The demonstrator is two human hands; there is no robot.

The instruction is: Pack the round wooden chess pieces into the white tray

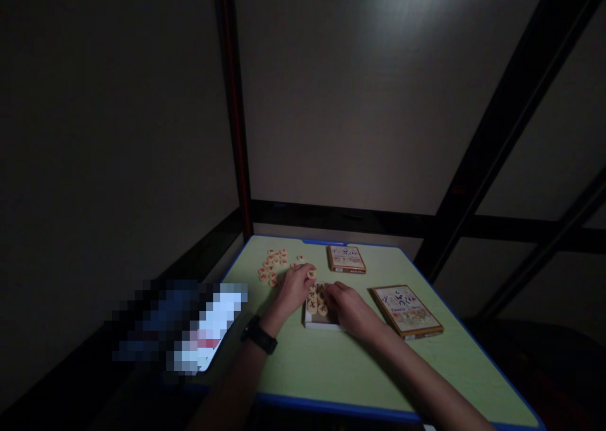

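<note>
A small green table (331,368) with a blue rim carries round wooden game pieces. My left hand (296,289), with a black watch on its wrist, pinches one round piece (311,274) above a white tray (313,320) that holds several pieces. My right hand (348,306) rests curled on the tray's right side, fingers touching the pieces in it. A loose heap of pieces (272,265) with red marks lies at the far left of the table.
Two flat orange-edged boxes lie on the table: one at the back (346,259), one at the right (407,310). A blurred lit screen (208,330) sits at the table's left edge. Dark walls and black beams surround the table.
</note>
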